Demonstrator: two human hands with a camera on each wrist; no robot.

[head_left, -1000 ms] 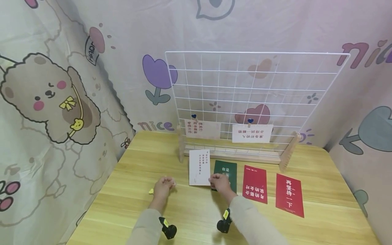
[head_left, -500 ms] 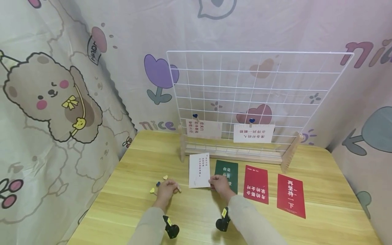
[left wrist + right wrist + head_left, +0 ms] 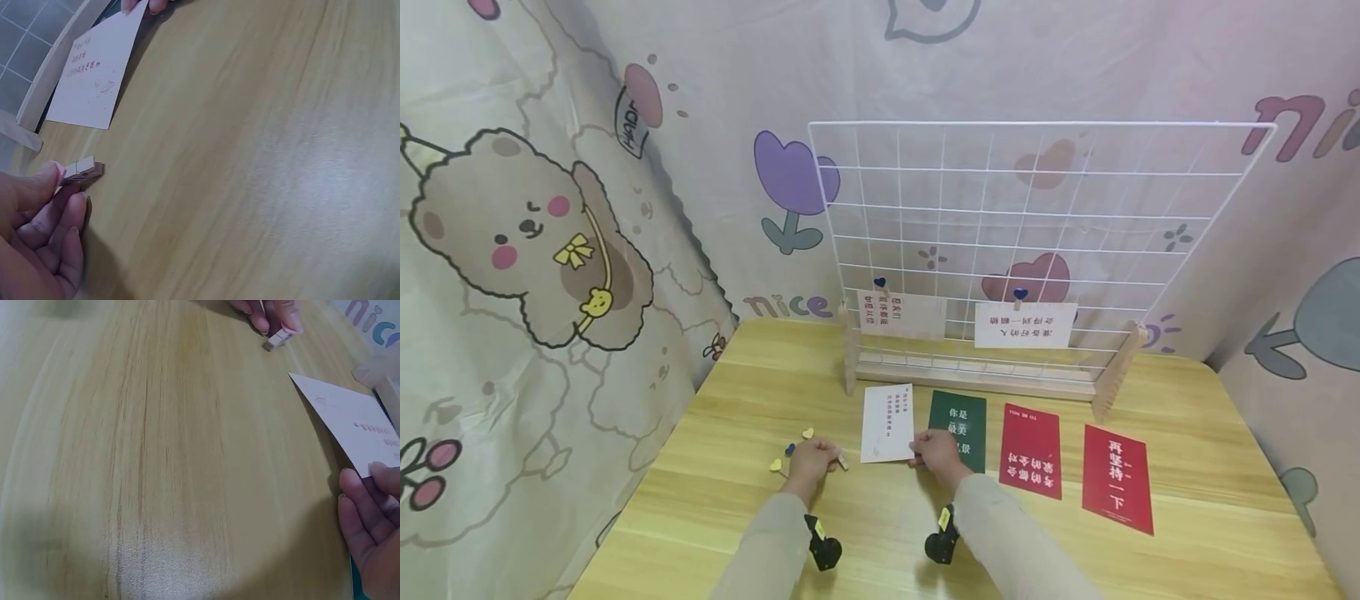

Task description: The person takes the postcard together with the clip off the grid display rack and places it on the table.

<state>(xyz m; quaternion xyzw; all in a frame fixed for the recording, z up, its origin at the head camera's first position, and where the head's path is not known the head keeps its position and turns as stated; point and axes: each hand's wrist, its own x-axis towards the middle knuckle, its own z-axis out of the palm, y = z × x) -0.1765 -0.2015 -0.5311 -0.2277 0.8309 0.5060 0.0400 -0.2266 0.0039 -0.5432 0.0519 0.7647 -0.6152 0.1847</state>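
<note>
A small wooden clothespin (image 3: 82, 169) is pinched between the thumb and fingers of my left hand (image 3: 812, 467), low over the table. My right hand (image 3: 942, 454) grips the near right corner of a white card (image 3: 886, 423) with printed lettering. In the right wrist view the card (image 3: 350, 419) is raised off the table along its near edge, the thumb on top and fingers beneath. Beside my left hand lie more clips with yellow heart (image 3: 777, 465) and blue heart ends. Part of a green card (image 3: 962, 412) is covered by my right hand.
A white wire grid (image 3: 1015, 172) on a wooden stand rises behind the cards. Two cards hang on it from blue heart clips, one a white card (image 3: 1026, 325). Two red cards, one a near red card (image 3: 1117, 487), lie at the right on the wooden table (image 3: 880, 533).
My left hand has moved slightly right and nearer me with the clothespin, uncovering heart clips behind it. The white card has come down nearer the table, still held in my right hand.
</note>
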